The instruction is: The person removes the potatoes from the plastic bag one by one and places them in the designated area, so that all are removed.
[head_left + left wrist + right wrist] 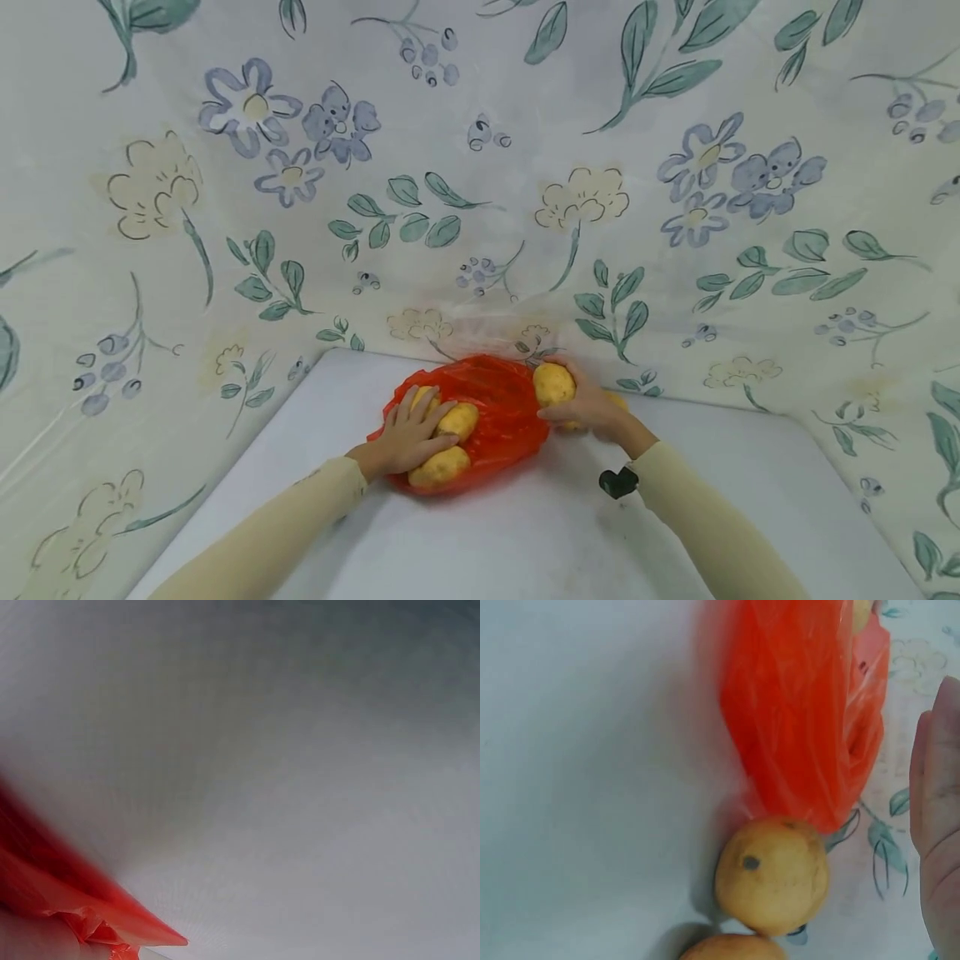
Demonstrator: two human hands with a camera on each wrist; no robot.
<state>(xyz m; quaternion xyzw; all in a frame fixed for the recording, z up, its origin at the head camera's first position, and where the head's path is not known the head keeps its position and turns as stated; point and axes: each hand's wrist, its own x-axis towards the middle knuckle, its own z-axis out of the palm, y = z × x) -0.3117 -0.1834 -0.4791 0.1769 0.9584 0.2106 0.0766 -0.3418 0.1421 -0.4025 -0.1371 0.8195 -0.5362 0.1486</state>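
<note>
A red plastic bag point(498, 408) lies on the white table with several yellow potatoes on its left part. My left hand point(405, 437) rests on these with spread fingers, near a potato point(457, 422) and a lower potato point(440, 468). At the bag's right edge my right hand point(588, 408) holds a potato point(555, 384), thumb below it and fingers behind. Beside that hand, partly hidden, is another potato point(618, 401). The right wrist view has a dark-spotted potato point(772, 877) touching a second potato point(731, 949). The left wrist view catches only the bag's edge point(90, 892).
The white table point(465, 550) carries the bag and potatoes. A flower-patterned sheet point(450, 208) rises along its back and sides. The bag lies close to the back edge, where the sheet meets the table. A dark patch point(618, 482) shows by the right cuff.
</note>
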